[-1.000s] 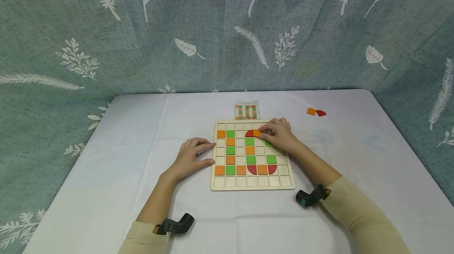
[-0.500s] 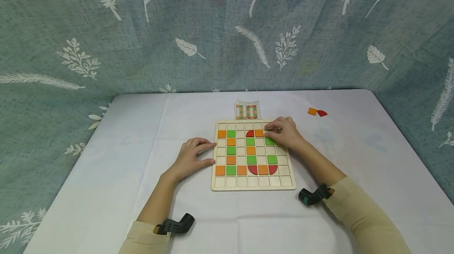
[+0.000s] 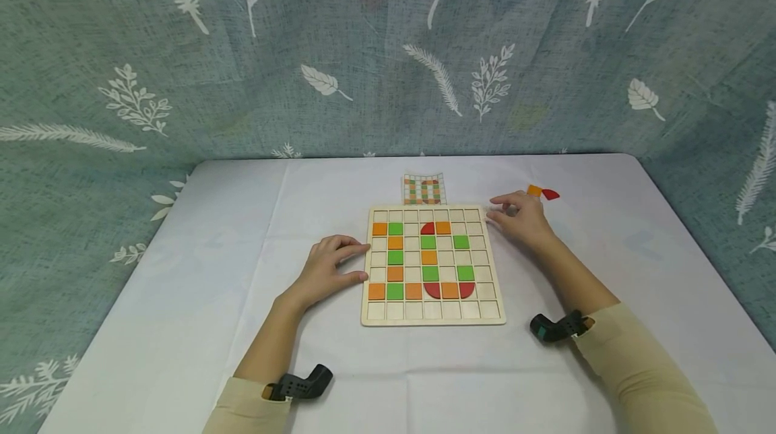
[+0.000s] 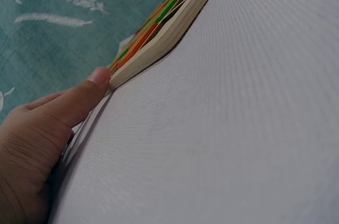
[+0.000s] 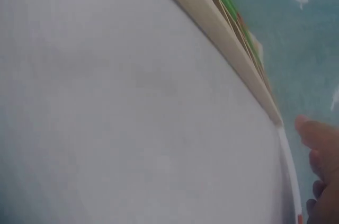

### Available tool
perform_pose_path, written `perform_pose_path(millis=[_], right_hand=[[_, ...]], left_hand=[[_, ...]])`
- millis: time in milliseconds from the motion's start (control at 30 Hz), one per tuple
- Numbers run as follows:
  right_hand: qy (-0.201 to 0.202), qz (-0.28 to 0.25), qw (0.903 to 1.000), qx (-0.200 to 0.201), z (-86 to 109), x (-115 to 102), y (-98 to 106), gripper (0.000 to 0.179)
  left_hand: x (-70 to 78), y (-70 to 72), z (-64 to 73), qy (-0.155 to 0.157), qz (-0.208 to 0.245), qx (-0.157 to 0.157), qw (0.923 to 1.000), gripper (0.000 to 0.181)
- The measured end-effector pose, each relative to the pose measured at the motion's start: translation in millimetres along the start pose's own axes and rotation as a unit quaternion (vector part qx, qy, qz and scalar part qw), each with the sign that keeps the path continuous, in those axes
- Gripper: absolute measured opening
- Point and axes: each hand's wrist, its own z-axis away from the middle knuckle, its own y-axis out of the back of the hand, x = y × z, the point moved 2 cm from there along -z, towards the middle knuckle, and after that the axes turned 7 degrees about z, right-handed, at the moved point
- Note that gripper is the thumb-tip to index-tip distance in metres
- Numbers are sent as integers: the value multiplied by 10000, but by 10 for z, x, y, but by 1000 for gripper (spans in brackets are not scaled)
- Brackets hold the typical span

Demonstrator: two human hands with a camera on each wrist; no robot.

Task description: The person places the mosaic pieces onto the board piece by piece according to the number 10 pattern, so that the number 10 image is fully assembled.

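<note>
A wooden grid board (image 3: 433,313) lies flat on the table, with orange, green and red pieces in several of its cells. My left hand (image 3: 327,265) rests at the board's left edge, thumb and index finger touching it; in the left wrist view the thumb (image 4: 98,75) meets the rim. Off the board's far right corner is my right hand (image 3: 525,220), thumb and index finger apart, nothing visible between them. Just beyond its knuckles lie a loose orange square (image 3: 535,190), partly hidden by the hand, and a red quarter-circle (image 3: 550,195).
A small printed card (image 3: 424,191) with a matching coloured grid touches or nearly touches the board's far edge. White cloth (image 3: 291,205) covers the table, and a patterned curtain (image 3: 388,83) hangs behind it. Each forearm carries a black wrist camera (image 3: 558,327).
My right hand has let go of the orange square in the second row and moved right, off the board, towards the loose pieces. The left hand stays in place.
</note>
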Motion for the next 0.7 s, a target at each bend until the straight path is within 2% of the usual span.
perform_pose_path(millis=[167,267,533,700], right_hand=[[69,-141,9985,526,-47,222,132,31],[-5,-21,9974,725,-65,331,198,33],[-856,684,9897,926,-122,552,319,46],[-782,915,9879,974,-149,611,308,41]], left_hand=[[-3,-1,0,11,16,-9,10000,56],[0,3,1,21,12,-5,10000,56],[18,16,-1,-45,-36,22,10000,56],[15,12,1,-56,-43,22,10000,56]])
